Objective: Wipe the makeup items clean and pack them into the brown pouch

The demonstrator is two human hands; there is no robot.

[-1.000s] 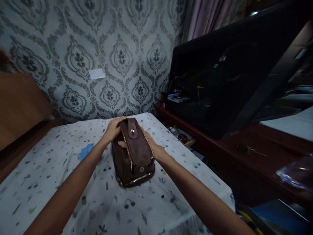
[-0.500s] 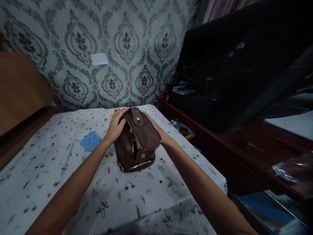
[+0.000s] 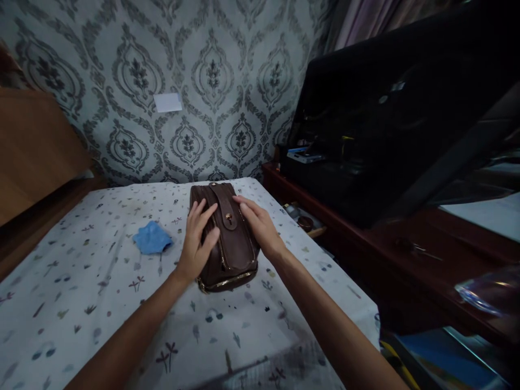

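Note:
A dark brown leather bag (image 3: 239, 246) with gold zips lies on the patterned white bedsheet (image 3: 134, 309). Its front flap lies down flat, and a strap (image 3: 222, 203) with a gold clasp runs along its top. My left hand (image 3: 197, 238) rests on the bag's left side, fingers spread over the surface. On the opposite side, my right hand (image 3: 260, 225) lies along the edge with its fingers stretched out; some are hidden behind the bag. A crumpled blue cloth (image 3: 152, 238) lies left of my left hand.
A dark red wooden desk (image 3: 390, 244) borders the bed on the right, with a large black screen (image 3: 377, 135) on it. An open drawer (image 3: 304, 219) juts out beneath. Brown wooden furniture (image 3: 36, 157) stands at the left; a patterned wall (image 3: 213, 108) is behind.
The bag's flap, raised earlier with a gap under it, now lies down over the front. My left hand has come nearer along the side, and my right hand now shows on top.

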